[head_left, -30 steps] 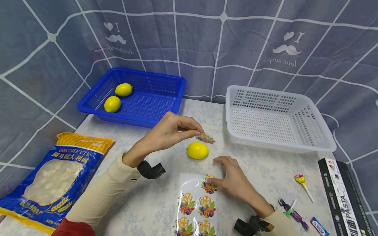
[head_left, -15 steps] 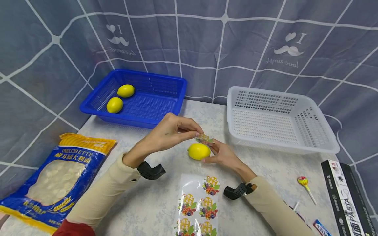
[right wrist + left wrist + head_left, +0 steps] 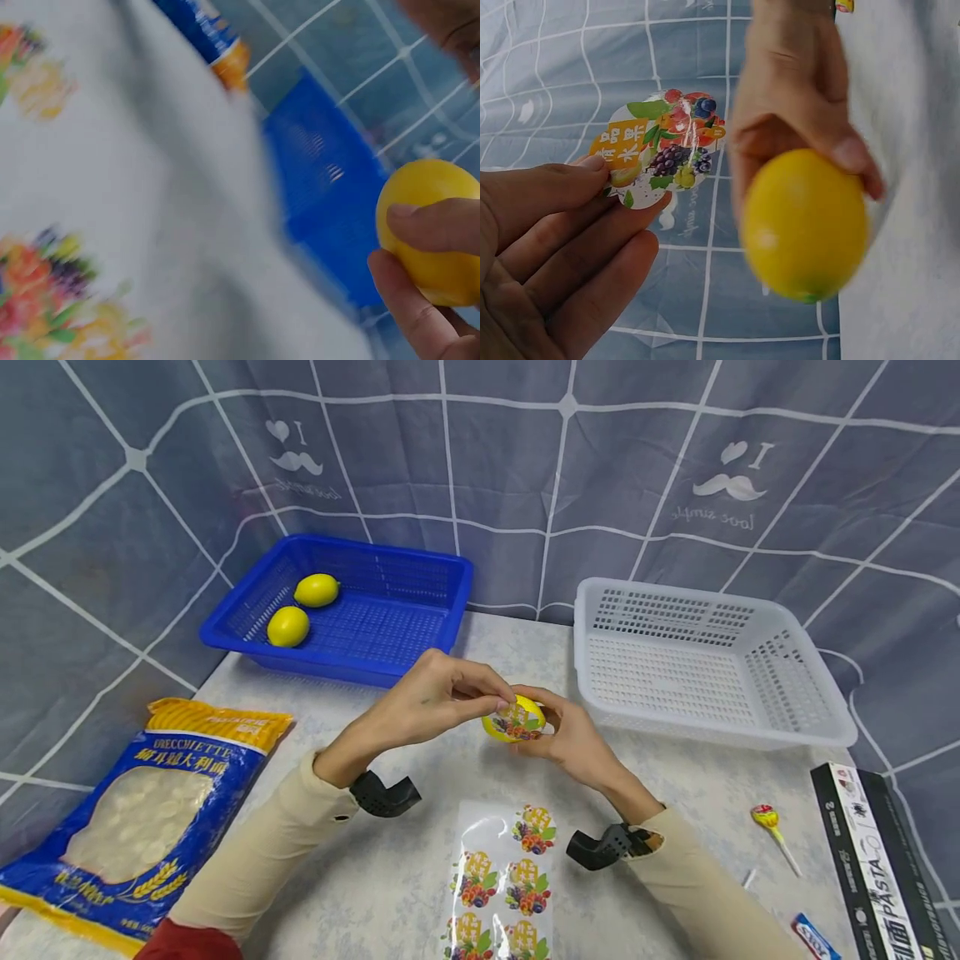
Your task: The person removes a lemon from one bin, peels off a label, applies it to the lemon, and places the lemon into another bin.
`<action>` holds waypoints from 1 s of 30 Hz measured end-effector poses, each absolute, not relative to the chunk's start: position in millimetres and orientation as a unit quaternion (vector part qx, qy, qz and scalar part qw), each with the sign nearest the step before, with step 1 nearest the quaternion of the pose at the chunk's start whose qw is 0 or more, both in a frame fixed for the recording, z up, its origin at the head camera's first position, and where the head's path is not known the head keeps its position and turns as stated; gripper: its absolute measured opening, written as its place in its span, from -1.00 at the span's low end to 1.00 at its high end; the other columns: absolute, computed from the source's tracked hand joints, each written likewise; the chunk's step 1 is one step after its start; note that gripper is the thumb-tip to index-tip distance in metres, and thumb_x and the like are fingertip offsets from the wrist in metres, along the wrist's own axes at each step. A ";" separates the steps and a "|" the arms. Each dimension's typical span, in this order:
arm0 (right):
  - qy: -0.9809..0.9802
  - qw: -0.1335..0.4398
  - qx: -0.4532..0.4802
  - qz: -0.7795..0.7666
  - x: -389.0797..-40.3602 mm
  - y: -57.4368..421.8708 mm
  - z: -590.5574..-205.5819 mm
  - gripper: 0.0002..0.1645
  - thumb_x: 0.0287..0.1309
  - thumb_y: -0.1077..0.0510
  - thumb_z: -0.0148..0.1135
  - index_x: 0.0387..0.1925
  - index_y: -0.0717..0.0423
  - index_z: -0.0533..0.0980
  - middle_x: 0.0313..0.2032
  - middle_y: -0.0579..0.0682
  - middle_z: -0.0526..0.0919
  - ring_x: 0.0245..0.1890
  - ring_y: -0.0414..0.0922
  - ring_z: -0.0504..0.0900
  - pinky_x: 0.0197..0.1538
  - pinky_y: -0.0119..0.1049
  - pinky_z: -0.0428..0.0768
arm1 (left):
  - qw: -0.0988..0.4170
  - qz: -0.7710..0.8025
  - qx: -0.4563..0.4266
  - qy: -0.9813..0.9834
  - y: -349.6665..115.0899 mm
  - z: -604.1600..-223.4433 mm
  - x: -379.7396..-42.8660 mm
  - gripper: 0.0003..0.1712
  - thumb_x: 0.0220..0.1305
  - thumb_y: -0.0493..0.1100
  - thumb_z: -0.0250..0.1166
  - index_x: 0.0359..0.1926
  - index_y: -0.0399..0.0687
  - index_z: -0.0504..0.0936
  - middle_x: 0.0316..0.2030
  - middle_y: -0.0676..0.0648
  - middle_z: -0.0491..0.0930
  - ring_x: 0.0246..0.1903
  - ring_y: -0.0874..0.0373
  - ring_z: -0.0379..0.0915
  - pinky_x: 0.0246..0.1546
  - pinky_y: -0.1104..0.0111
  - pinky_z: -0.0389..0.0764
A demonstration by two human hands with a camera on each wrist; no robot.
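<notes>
Between thumb and finger, my left hand (image 3: 442,697) pinches a die-cut fruit sticker (image 3: 664,146) printed with berries and leaves. A yellow lemon (image 3: 806,225) is gripped by my right hand (image 3: 577,739), raised off the table. In the head view the sticker overlaps the lemon's near side. The left wrist view shows the two apart, with a gap between them. My right thumb lies across the lemon (image 3: 427,180) in the right wrist view. Below the hands lies a sheet of stickers (image 3: 483,822), with one blank spot at its upper left.
A blue basket (image 3: 405,672) with two lemons (image 3: 317,590) stands at back left. At back right is a white basket (image 3: 712,731). A pasta bag (image 3: 142,810) lies left. A lollipop (image 3: 772,831), a small blue-wrapped candy (image 3: 813,937) and a black pasta box (image 3: 870,860) lie right.
My right hand has moved from the sticker sheet up to the lemon, gripped it and lifted it from the table towards the sticker. My left hand has stayed nearly still with the sticker.
</notes>
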State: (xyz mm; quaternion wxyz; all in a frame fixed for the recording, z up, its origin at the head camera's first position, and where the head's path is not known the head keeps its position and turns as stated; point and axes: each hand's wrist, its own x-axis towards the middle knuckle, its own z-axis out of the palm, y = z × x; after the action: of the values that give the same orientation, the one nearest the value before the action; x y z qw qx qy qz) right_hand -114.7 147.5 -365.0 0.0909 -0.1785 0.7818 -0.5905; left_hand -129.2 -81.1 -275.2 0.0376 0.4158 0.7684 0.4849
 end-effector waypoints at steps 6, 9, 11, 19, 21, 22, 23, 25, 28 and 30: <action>0.766 0.062 -0.192 -0.610 -107.7 148.7 -339.1 -0.16 -0.07 0.45 0.46 0.30 0.03 0.44 0.24 0.00 0.47 0.12 -0.01 0.54 0.03 -0.20 0.62 | 0.012 0.492 0.423 0.761 -78.3 -280.3 -129.0 -0.90 0.24 -0.38 0.35 -0.25 -0.23 0.76 -0.32 -0.03 0.75 -0.34 0.25 0.68 -0.31 0.39 0.69; 0.767 0.064 -0.187 -0.610 -104.1 148.4 -333.0 -0.14 -0.06 0.43 0.46 0.32 0.01 0.43 0.25 0.00 0.46 0.11 0.00 0.53 -0.02 -0.28 0.63 | -0.010 0.496 0.423 0.758 -77.3 -281.6 -128.0 -0.90 0.23 -0.37 0.35 -0.24 -0.23 0.77 -0.31 -0.03 0.75 -0.31 0.26 0.69 -0.28 0.40 0.69; 0.766 0.070 -0.188 -0.611 -102.4 148.1 -331.1 -0.14 -0.04 0.39 0.48 0.33 0.01 0.41 0.26 0.00 0.45 0.11 -0.01 0.53 -0.02 -0.29 0.63 | -0.025 0.497 0.422 0.758 -76.4 -281.8 -126.9 -0.90 0.22 -0.36 0.36 -0.24 -0.22 0.77 -0.31 -0.03 0.75 -0.29 0.26 0.69 -0.26 0.41 0.68; 0.759 0.083 -0.195 -0.616 -98.1 145.3 -328.1 -0.18 0.05 0.21 0.49 0.35 -0.12 0.38 0.27 -0.10 0.44 0.12 -0.08 0.54 0.00 -0.24 0.63 | -0.090 0.460 0.438 0.767 -74.6 -285.2 -126.8 -0.90 0.17 -0.36 0.40 -0.26 -0.22 0.77 -0.30 -0.07 0.76 -0.23 0.19 0.70 -0.19 0.38 0.67; 0.762 0.078 -0.200 -0.611 -98.0 145.1 -328.6 -0.21 0.08 0.21 0.47 0.35 -0.10 0.39 0.25 -0.09 0.46 0.09 -0.08 0.56 -0.01 -0.25 0.63 | -0.099 0.450 0.444 0.769 -74.6 -286.0 -127.2 -0.90 0.17 -0.35 0.40 -0.25 -0.22 0.77 -0.29 -0.08 0.76 -0.22 0.16 0.70 -0.18 0.37 0.67; 0.761 0.079 -0.202 -0.611 -98.0 145.0 -329.0 -0.22 0.09 0.22 0.46 0.34 -0.09 0.39 0.24 -0.08 0.47 0.07 -0.08 0.57 -0.02 -0.25 0.63 | -0.102 0.444 0.447 0.770 -74.6 -286.3 -127.3 -0.89 0.17 -0.35 0.40 -0.25 -0.23 0.77 -0.29 -0.08 0.76 -0.21 0.16 0.70 -0.18 0.37 0.67; 0.763 0.077 -0.204 -0.609 -97.9 145.1 -329.4 -0.23 0.09 0.22 0.46 0.34 -0.07 0.39 0.23 -0.07 0.48 0.07 -0.07 0.57 -0.02 -0.24 0.63 | -0.106 0.437 0.451 0.771 -74.6 -286.2 -127.2 -0.89 0.18 -0.35 0.40 -0.24 -0.23 0.77 -0.28 -0.08 0.76 -0.21 0.15 0.70 -0.18 0.36 0.67; 0.765 0.077 -0.202 -0.607 -97.5 145.1 -330.0 -0.23 0.09 0.22 0.46 0.34 -0.04 0.39 0.23 -0.05 0.49 0.07 -0.08 0.57 -0.01 -0.24 0.63 | -0.114 0.420 0.457 0.776 -74.5 -285.8 -126.9 -0.86 0.19 -0.34 0.39 -0.21 -0.22 0.76 -0.28 -0.07 0.76 -0.21 0.16 0.70 -0.18 0.37 0.66; 0.768 0.078 -0.197 -0.605 -96.7 145.8 -330.3 -0.21 0.09 0.21 0.46 0.36 0.01 0.37 0.25 -0.02 0.47 0.07 -0.07 0.58 -0.03 -0.26 0.64 | -0.138 0.382 0.462 0.788 -74.7 -284.5 -125.1 -0.79 0.18 -0.29 0.41 -0.13 -0.19 0.75 -0.26 -0.06 0.76 -0.39 0.24 0.66 -0.39 0.42 0.61; 0.772 0.076 -0.193 -0.601 -96.6 146.4 -330.1 -0.19 0.09 0.19 0.47 0.37 0.02 0.36 0.27 -0.01 0.45 0.07 -0.07 0.58 -0.04 -0.29 0.64 | -0.175 0.342 0.467 0.796 -74.5 -282.5 -122.9 -0.73 0.17 -0.25 0.44 -0.08 -0.17 0.73 -0.21 -0.06 0.75 -0.36 0.22 0.67 -0.50 0.42 0.57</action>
State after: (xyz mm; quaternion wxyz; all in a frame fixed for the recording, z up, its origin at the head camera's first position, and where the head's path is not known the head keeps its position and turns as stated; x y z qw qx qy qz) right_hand -96.6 146.4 -330.1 0.0764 -0.1930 0.7721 -0.6007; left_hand -122.9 -74.5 -282.5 -0.1746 0.4672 0.7962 0.3425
